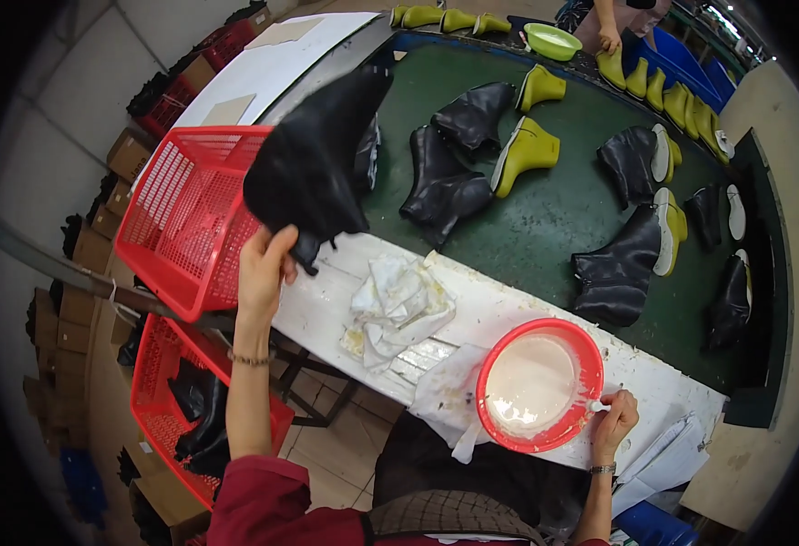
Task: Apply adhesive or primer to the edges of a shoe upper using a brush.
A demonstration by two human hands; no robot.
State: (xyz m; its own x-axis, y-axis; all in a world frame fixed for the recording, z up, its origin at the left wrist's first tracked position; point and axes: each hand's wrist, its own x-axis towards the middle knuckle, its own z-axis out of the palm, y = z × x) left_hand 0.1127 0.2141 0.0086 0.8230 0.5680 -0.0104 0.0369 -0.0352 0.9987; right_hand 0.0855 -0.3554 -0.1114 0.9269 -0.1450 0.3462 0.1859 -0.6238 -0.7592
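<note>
My left hand [267,268] is closed on the lower edge of a black leather boot upper [313,159], lifted above the left end of the green surface. My right hand [616,420] grips a white stick-like tool [599,406] at the right rim of a red bowl [488,359]. I cannot make out the tool's far end. Creamy white liquid [531,382] fills much of the bowl. Left of the bowl, a crumpled, stained white cloth [399,305] lies on the white ledge [499,300]. Another cloth [449,391] hangs over the ledge's near edge.
On the green table [518,241] lie more black uppers [445,187] and yellow-green shoe lasts [529,155] with white soles. Red baskets [176,227] stand at left; the lower holds black pieces [201,414]. Across the table, another person's hand [610,38] touches a last near a green basin [552,42].
</note>
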